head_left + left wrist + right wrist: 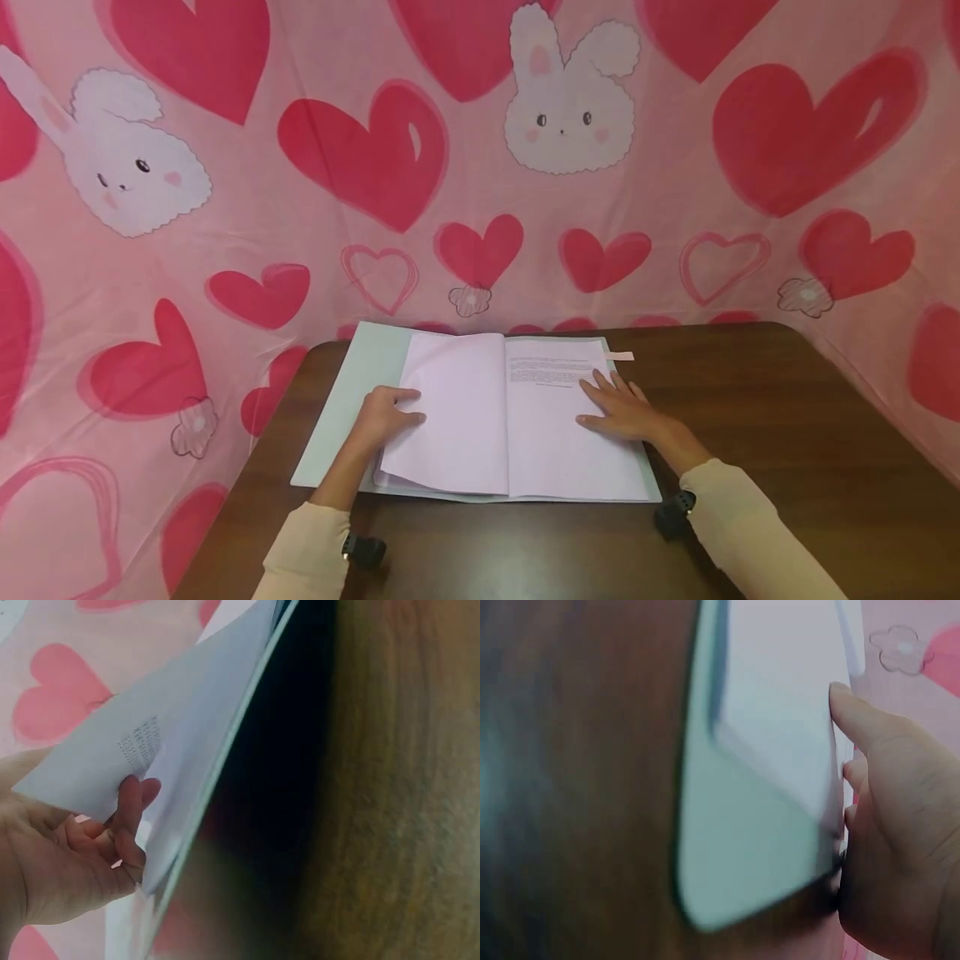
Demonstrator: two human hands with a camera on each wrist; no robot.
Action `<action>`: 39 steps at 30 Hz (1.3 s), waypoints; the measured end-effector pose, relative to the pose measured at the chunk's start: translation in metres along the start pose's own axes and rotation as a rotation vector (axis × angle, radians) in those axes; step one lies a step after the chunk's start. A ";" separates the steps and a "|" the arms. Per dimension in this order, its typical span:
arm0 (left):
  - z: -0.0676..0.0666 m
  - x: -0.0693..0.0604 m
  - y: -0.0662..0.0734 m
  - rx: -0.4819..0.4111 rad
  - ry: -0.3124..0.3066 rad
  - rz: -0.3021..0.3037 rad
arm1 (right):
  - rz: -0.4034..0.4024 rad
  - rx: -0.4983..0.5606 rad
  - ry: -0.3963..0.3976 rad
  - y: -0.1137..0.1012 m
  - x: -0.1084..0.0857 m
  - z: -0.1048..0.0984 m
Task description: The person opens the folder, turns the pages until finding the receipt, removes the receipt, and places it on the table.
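A folder with a pale green cover (pixel 352 400) lies open on the table, with white sheets inside. My left hand (pixel 386 417) holds the outer edge of the left page (pixel 457 417), with thumb and index finger on its upper face. In the left wrist view, other fingers of the left hand (pixel 90 847) touch the underside of the lifted page (pixel 172 705), which bears small print. My right hand (pixel 618 408) rests with spread fingers on the right page (pixel 547 450), beside a few printed lines near its top. The right wrist view shows the right hand (pixel 900 810) at the sheets' edge.
The brown wooden table (pixel 787 467) extends around the folder. A pale pink tab (pixel 621 356) sticks out at the folder's upper right. Behind the table hangs a pink cloth (pixel 480 183) with hearts and rabbits. Each wrist wears a small black camera.
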State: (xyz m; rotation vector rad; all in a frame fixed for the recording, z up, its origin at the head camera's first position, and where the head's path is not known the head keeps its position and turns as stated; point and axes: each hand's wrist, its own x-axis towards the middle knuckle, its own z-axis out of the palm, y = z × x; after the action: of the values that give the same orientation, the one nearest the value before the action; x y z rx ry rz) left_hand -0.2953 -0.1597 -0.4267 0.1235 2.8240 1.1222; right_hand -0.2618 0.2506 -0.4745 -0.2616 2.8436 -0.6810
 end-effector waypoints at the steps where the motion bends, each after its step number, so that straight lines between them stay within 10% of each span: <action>1: 0.001 0.000 -0.002 0.005 -0.006 -0.003 | 0.001 -0.003 0.003 0.003 0.000 0.000; 14: 0.013 -0.001 -0.016 0.155 -0.084 0.004 | 0.018 0.033 0.002 0.012 -0.001 -0.005; 27: 0.025 -0.007 -0.016 0.370 0.013 0.056 | 0.011 0.048 0.007 0.013 -0.002 -0.005; 39: 0.050 -0.016 -0.006 0.526 0.068 0.431 | 0.005 0.067 0.004 0.011 -0.003 -0.006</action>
State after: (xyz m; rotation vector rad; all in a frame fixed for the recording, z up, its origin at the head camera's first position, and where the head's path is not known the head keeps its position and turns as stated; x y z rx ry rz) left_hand -0.2735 -0.1319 -0.4664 0.7737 3.1686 0.3953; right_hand -0.2614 0.2637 -0.4741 -0.2428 2.8179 -0.7745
